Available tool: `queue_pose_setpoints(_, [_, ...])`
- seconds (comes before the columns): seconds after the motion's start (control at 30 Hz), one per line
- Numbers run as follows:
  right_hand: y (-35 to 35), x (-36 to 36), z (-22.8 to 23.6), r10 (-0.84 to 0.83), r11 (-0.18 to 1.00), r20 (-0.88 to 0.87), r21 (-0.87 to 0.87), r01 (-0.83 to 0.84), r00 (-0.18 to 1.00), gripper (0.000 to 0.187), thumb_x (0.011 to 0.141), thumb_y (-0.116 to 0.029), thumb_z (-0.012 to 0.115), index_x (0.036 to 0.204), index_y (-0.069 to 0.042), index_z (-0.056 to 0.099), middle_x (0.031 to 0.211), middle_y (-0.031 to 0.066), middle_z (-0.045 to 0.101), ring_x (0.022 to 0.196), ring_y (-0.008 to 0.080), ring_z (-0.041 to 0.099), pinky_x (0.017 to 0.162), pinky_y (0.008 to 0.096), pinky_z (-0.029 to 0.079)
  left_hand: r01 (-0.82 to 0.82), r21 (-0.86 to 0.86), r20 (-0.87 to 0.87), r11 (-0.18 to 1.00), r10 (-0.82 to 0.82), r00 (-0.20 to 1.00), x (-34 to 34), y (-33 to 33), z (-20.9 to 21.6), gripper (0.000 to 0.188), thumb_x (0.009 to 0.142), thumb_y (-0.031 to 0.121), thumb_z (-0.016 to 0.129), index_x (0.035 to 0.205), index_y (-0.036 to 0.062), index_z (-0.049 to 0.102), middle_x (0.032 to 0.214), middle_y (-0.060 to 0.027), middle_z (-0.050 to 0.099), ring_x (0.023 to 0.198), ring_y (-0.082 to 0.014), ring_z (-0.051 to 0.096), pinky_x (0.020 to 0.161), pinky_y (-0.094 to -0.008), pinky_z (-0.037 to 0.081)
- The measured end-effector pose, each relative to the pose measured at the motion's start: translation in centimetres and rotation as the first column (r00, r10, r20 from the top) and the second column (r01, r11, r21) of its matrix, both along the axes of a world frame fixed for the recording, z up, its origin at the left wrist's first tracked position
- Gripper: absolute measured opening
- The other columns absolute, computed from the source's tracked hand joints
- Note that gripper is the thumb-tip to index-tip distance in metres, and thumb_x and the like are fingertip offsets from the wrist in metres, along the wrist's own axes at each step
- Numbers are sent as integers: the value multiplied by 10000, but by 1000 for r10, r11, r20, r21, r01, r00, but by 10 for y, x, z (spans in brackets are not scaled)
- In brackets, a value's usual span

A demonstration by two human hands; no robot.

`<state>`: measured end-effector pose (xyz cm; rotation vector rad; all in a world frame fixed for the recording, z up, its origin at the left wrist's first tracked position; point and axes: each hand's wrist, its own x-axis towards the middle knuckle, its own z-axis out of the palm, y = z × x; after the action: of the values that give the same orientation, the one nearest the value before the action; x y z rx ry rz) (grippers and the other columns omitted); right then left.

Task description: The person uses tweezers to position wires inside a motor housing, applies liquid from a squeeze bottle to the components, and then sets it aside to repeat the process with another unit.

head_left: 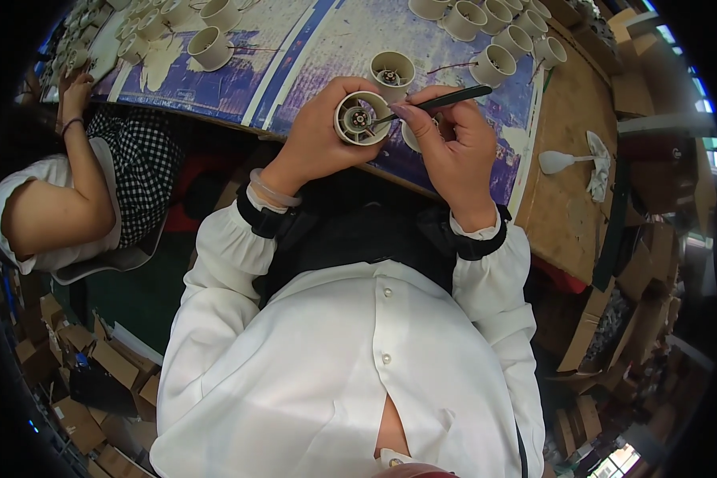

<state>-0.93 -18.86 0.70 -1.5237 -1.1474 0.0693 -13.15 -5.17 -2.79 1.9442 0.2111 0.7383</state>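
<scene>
Held in my left hand (320,131) is a white round fan housing (341,127), its open end turned up toward me so that the motor hub and struts inside show. My right hand (454,143) grips a pair of dark tweezers (454,98) in a pinch, and their tip reaches into the housing at its right side. Just beyond my hands a second white housing (393,73) stands on the table with its open end up. Another pale round part (410,137) is partly hidden behind my right fingers.
Several white housings with thin wires stand at the far right, among them a near one (494,65); more stand at the far left, including one (209,49). A white squeeze bottle (556,162) lies on the brown board (562,215) at right. A co-worker's arm (84,171) is at left.
</scene>
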Motion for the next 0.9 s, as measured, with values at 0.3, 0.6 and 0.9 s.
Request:
queue_pose_setpoints(0.3, [1,0,3,-10,1000,46,-7,10,999,152,841,-94,734,948,-13,662,796,-7,589,617,32,482,527,189,341,9,-5,11,1000,-9,1000,2,1,-2,541,654,69,813,1123,69,544,1049,-55,618,936,-168,624,819,-278,497])
queue_pose_setpoints(0.6, [0,0,6,-5,1000,68,1,5,998,145,851,-104,723,949,-17,663,805,0,588,628,43,497,538,194,365,21,-32,-4,999,-21,1000,3,0,-2,550,648,71,813,1126,69,540,1046,-61,618,944,-180,620,824,-286,491])
queue_pose_setpoints(0.9, [7,-1,-3,9,1000,10,5,-9,1000,124,859,-101,711,933,-19,654,789,2,586,630,54,508,544,200,382,17,24,-11,1000,-17,1000,2,3,-3,553,643,62,806,1128,73,539,1048,-59,619,947,-184,620,818,-290,492])
